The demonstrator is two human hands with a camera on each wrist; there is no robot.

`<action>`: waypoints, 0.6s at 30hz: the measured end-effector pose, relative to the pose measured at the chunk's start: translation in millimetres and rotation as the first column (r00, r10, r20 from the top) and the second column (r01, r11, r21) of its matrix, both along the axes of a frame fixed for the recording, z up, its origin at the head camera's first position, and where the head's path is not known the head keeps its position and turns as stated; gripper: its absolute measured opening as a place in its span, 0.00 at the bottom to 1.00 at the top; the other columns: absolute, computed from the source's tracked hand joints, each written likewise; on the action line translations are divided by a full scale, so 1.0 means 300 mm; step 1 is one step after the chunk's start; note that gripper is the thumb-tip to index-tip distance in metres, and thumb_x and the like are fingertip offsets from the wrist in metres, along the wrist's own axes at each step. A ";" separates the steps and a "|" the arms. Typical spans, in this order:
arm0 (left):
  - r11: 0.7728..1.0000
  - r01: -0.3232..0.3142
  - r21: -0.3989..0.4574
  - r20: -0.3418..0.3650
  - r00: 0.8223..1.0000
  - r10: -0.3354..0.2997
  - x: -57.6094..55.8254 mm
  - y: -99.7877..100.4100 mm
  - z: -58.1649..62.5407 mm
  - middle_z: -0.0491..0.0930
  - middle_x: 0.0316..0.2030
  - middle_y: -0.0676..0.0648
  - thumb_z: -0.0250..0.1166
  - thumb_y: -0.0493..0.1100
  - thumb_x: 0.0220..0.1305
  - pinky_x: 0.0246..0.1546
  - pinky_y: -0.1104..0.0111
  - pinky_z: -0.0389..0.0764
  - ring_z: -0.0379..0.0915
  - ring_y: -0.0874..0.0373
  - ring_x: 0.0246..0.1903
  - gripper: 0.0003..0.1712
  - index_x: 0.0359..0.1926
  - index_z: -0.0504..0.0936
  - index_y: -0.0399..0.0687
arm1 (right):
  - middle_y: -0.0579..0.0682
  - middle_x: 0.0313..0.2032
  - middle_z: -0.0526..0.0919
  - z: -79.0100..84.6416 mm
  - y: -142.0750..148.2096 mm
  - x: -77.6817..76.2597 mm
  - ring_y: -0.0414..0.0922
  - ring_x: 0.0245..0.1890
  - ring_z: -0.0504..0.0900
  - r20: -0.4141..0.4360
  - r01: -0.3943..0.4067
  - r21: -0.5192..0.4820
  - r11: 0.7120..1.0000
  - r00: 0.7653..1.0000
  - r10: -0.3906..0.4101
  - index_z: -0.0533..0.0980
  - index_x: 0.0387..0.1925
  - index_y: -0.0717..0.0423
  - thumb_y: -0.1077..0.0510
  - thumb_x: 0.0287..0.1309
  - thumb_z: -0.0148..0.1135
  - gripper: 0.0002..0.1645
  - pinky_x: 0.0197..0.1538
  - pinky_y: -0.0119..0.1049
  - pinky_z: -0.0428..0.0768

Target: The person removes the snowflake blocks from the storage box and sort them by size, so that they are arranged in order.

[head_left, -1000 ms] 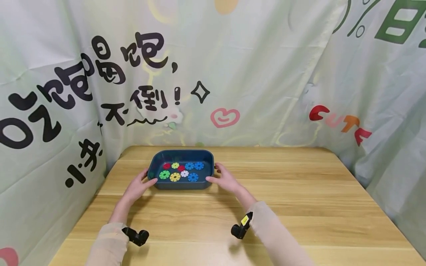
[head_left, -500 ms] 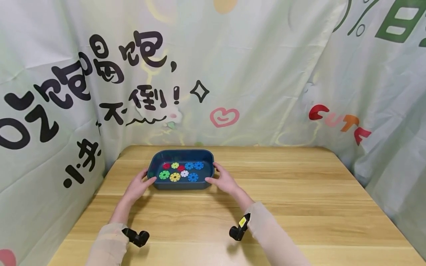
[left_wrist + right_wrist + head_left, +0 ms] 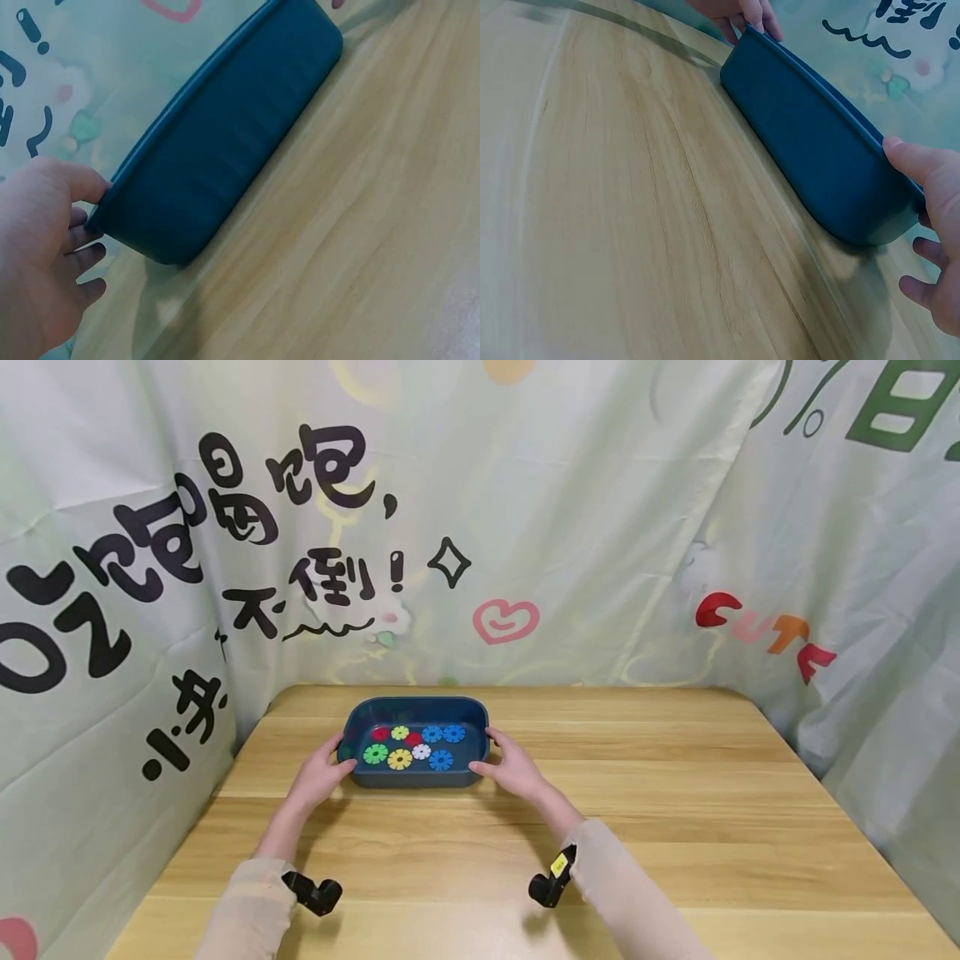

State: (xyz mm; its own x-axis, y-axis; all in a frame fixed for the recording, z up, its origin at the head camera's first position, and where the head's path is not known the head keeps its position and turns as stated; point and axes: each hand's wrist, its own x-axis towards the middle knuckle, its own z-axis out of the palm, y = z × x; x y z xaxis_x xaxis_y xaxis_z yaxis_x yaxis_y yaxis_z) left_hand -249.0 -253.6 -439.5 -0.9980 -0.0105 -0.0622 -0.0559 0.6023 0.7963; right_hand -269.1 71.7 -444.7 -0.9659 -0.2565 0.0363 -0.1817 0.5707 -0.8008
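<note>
A dark blue, rounded rectangular basin (image 3: 416,779) sits toward the back of the wooden table, left of its middle. Inside it lie several flat, notched plastic discs, among them a green disc (image 3: 376,753), a yellow disc (image 3: 400,759), a white disc (image 3: 422,751) and a blue disc (image 3: 441,760). My left hand (image 3: 318,774) grips the basin's left end, thumb at the rim and fingers under its edge, as the left wrist view shows. At the other end my right hand (image 3: 517,768) grips the rim the same way, thumb on top.
The wooden table (image 3: 480,860) reaches back to a printed cloth curtain (image 3: 570,527) with lettering and a pink heart. More curtain hangs along the left and right sides. A small black camera (image 3: 318,893) is strapped at each wrist.
The basin has shifted slightly to the right in the head view, with both hands still holding its ends. Its discs keep their arrangement.
</note>
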 end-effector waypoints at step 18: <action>0.997 0.067 -0.044 -0.061 0.996 -0.070 0.014 0.077 -0.016 0.52 0.67 0.31 0.59 0.43 0.62 0.63 0.44 0.50 0.45 0.35 0.66 0.40 0.69 0.51 0.33 | 0.58 0.64 0.64 0.008 0.115 0.050 0.57 0.65 0.59 -0.047 0.011 0.040 0.999 0.999 -0.009 0.62 0.66 0.59 0.52 0.53 0.66 0.41 0.63 0.56 0.59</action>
